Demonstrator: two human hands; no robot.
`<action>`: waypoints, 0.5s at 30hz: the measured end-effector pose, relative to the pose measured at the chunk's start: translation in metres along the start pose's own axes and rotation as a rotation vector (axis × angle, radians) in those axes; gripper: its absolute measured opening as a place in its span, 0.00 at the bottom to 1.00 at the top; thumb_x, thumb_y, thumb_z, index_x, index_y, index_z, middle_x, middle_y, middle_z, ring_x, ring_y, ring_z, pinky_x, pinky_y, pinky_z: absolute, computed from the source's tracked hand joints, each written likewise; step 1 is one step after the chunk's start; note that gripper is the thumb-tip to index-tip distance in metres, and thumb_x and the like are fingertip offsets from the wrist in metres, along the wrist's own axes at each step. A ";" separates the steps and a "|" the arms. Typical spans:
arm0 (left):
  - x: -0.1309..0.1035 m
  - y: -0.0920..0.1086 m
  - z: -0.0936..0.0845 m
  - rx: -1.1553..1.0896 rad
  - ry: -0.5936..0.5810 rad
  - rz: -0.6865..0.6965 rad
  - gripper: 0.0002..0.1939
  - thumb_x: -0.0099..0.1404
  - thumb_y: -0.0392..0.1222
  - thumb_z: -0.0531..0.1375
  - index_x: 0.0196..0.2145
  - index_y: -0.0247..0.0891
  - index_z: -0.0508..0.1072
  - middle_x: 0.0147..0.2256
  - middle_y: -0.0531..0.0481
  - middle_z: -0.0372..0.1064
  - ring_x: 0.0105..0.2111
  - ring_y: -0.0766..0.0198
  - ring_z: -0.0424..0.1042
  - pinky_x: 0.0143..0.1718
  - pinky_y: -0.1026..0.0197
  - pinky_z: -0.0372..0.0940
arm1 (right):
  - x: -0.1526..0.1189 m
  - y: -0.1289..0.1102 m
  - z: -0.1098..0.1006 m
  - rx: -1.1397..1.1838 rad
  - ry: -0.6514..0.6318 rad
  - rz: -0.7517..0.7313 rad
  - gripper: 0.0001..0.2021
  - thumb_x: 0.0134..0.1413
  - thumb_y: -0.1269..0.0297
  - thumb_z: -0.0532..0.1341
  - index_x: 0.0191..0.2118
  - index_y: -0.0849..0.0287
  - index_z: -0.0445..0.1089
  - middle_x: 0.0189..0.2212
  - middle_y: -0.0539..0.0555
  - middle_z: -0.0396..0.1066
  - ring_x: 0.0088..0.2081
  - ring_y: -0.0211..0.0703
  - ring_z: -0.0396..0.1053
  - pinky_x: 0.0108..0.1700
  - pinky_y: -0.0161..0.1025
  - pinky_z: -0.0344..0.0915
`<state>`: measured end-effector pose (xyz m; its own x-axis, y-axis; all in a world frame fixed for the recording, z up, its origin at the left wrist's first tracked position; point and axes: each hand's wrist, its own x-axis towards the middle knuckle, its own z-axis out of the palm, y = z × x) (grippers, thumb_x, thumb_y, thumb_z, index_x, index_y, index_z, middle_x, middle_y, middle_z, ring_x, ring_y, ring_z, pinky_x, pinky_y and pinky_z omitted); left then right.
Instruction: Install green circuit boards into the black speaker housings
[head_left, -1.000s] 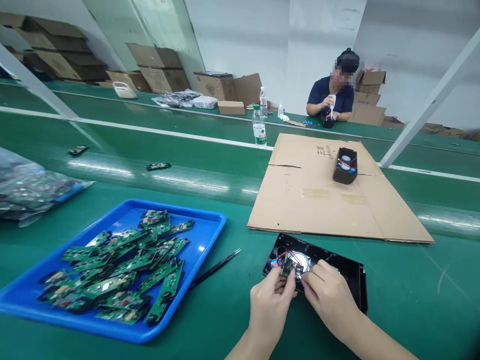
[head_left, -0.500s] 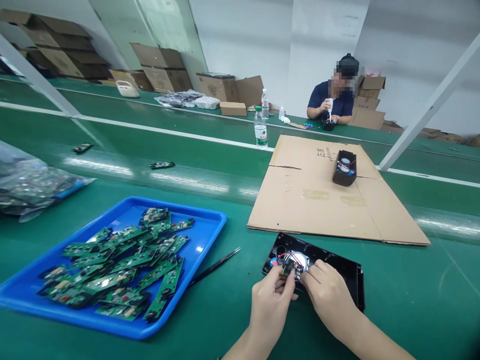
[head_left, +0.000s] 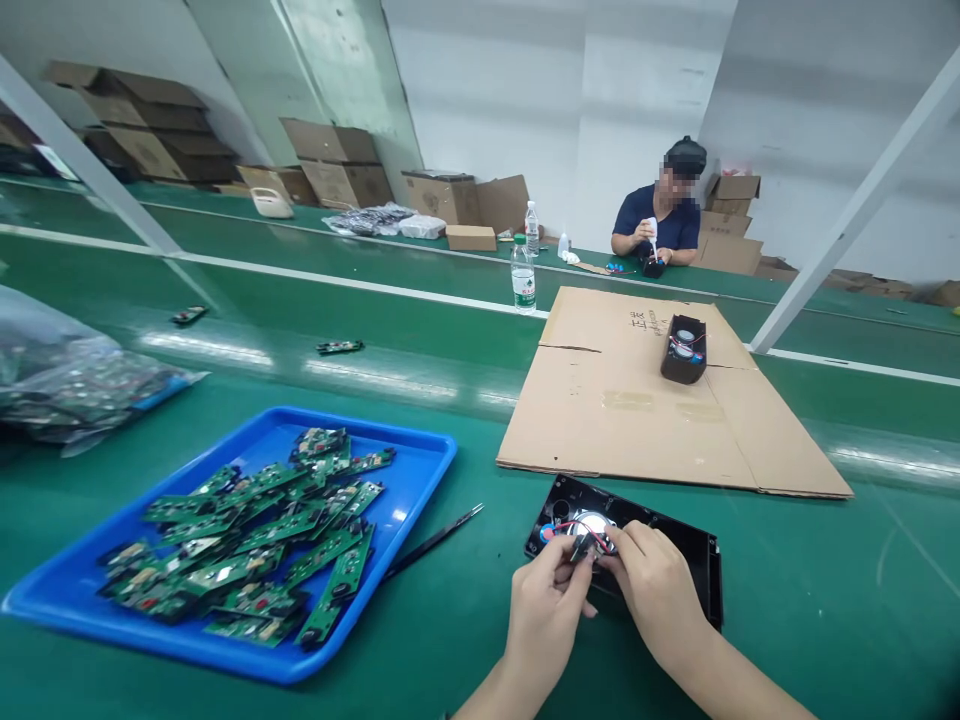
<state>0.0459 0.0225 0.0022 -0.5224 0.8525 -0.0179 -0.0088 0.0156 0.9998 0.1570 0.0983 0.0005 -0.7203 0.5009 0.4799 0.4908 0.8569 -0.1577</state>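
My left hand (head_left: 546,598) is closed in a pinch on a small dark circuit board (head_left: 580,546) with red and black wires. Beside it my right hand (head_left: 654,585) is also closed, its fingertips at the board's wires; what exactly they grip is partly hidden. Both hands are over a black plastic housing (head_left: 694,552) that lies with its inside facing up. Inside it sits a round silver speaker (head_left: 592,523), just behind my fingertips. A small blue round part (head_left: 547,533) shows at the housing's left side.
To the left, a blue tray (head_left: 421,462) holds several green circuit boards. Tweezers (head_left: 442,535) lie beside it. Behind the housing, a cardboard sheet (head_left: 570,400) bears another black housing (head_left: 684,350). A water bottle (head_left: 523,275) stands further back; a co-worker (head_left: 660,215) sits across.
The view has shifted slightly, so most things sit lower in the picture. Both hands stay over the housing; the board has tilted a little between my fingers.
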 end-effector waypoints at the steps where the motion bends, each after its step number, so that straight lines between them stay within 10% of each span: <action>1: 0.000 -0.001 0.001 -0.017 0.013 -0.009 0.08 0.56 0.44 0.57 0.28 0.36 0.69 0.18 0.55 0.66 0.14 0.70 0.64 0.14 0.68 0.67 | 0.001 0.001 -0.002 0.003 -0.042 0.022 0.08 0.58 0.71 0.52 0.37 0.62 0.68 0.27 0.54 0.65 0.27 0.41 0.63 0.28 0.37 0.62; 3: 0.001 -0.004 0.003 -0.055 0.037 -0.032 0.09 0.55 0.45 0.58 0.27 0.36 0.69 0.18 0.55 0.66 0.15 0.69 0.65 0.13 0.68 0.66 | 0.006 0.005 -0.012 -0.006 -0.149 0.099 0.09 0.52 0.67 0.59 0.40 0.61 0.68 0.36 0.57 0.66 0.37 0.46 0.65 0.36 0.41 0.64; 7: 0.006 -0.010 0.006 -0.081 0.093 -0.072 0.13 0.52 0.47 0.61 0.27 0.34 0.67 0.18 0.55 0.66 0.13 0.69 0.64 0.12 0.67 0.65 | 0.011 0.012 -0.033 -0.016 -0.526 0.222 0.51 0.27 0.52 0.69 0.60 0.63 0.49 0.58 0.67 0.45 0.58 0.65 0.44 0.54 0.60 0.47; 9: 0.009 -0.009 0.005 -0.089 0.123 -0.089 0.14 0.50 0.48 0.62 0.28 0.34 0.67 0.19 0.54 0.67 0.15 0.67 0.66 0.14 0.66 0.67 | 0.005 0.014 -0.037 0.002 -0.621 0.238 0.53 0.27 0.56 0.69 0.62 0.61 0.43 0.59 0.66 0.44 0.58 0.65 0.43 0.55 0.61 0.43; 15: 0.014 0.016 -0.009 -0.118 -0.256 -0.179 0.17 0.45 0.45 0.66 0.32 0.33 0.72 0.28 0.46 0.74 0.33 0.57 0.74 0.35 0.60 0.71 | -0.058 0.042 -0.041 -0.023 -0.257 0.220 0.42 0.31 0.65 0.60 0.60 0.56 0.49 0.53 0.61 0.58 0.51 0.60 0.58 0.47 0.53 0.57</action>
<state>0.0307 0.0297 0.0178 -0.2725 0.9456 -0.1778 -0.1877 0.1290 0.9737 0.2396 0.1006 0.0011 -0.6943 0.6907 0.2024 0.6574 0.7230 -0.2123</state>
